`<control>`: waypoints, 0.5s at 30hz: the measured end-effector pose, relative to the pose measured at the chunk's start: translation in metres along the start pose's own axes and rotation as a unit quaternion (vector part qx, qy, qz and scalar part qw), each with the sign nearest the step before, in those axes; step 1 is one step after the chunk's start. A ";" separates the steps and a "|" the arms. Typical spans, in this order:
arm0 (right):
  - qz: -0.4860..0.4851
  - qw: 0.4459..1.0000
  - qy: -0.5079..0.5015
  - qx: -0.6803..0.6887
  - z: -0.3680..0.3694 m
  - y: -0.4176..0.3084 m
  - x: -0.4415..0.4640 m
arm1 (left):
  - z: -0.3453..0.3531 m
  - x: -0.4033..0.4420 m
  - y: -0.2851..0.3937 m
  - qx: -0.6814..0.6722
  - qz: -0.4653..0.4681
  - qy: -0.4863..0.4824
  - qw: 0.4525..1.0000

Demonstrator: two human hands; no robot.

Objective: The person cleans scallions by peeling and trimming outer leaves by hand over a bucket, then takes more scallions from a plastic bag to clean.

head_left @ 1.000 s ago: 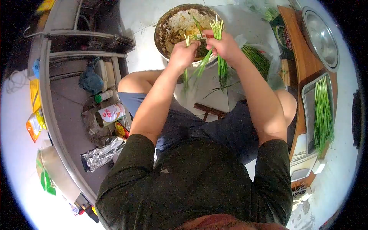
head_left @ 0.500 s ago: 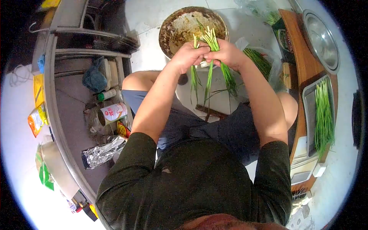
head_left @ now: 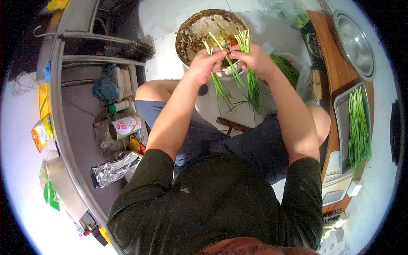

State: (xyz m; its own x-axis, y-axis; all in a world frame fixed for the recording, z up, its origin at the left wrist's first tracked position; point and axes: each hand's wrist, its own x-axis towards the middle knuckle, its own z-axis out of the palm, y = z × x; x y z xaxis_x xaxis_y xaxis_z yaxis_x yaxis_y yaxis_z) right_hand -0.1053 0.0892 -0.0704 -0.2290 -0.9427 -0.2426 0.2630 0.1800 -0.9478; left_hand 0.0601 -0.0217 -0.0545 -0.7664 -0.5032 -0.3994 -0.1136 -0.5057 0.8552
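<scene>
My left hand (head_left: 207, 66) is closed around a few thin garlic chives (head_left: 222, 92), pale ends up and green leaves hanging down. My right hand (head_left: 255, 63) grips a thicker bunch of garlic chives (head_left: 252, 91), also pale ends up. Between the two hands slants a separate strand, near the fingertips of both; which one holds it I cannot tell. Behind the hands stands a round, rust-stained basin (head_left: 187, 36), its contents partly hidden. Right of my right hand lies a clear plastic bag (head_left: 304, 68) with more green chives (head_left: 285, 70).
On the wooden board (head_left: 325, 32) at right are a steel bowl (head_left: 353, 46) and a grey tray (head_left: 342, 123) with laid-out chives (head_left: 359, 123). A shelf (head_left: 80, 127) on the left holds a can (head_left: 126, 125), a crumpled foil packet (head_left: 114, 170) and a blue bag (head_left: 105, 85).
My hands have moved slightly apart. The bunch in my right hand has shifted right, and the strands in my left hand have tilted, with one strand now slanting between the hands.
</scene>
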 end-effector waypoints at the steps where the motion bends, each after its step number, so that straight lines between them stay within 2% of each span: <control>1: -0.008 1.000 0.001 -0.001 0.002 0.001 -0.001 | 0.000 0.000 -0.002 0.005 0.008 0.010 1.000; 5: -0.042 0.997 -0.049 -0.031 0.007 0.003 -0.001 | 0.014 -0.001 0.000 0.026 0.028 0.050 0.998; 8: -0.022 0.999 -0.013 -0.023 0.007 0.005 -0.001 | 0.020 0.000 0.000 0.045 0.041 0.078 0.995; 15: -0.015 1.000 -0.005 -0.014 0.005 -0.001 -0.004 | 0.023 0.003 0.011 0.129 0.111 0.145 0.975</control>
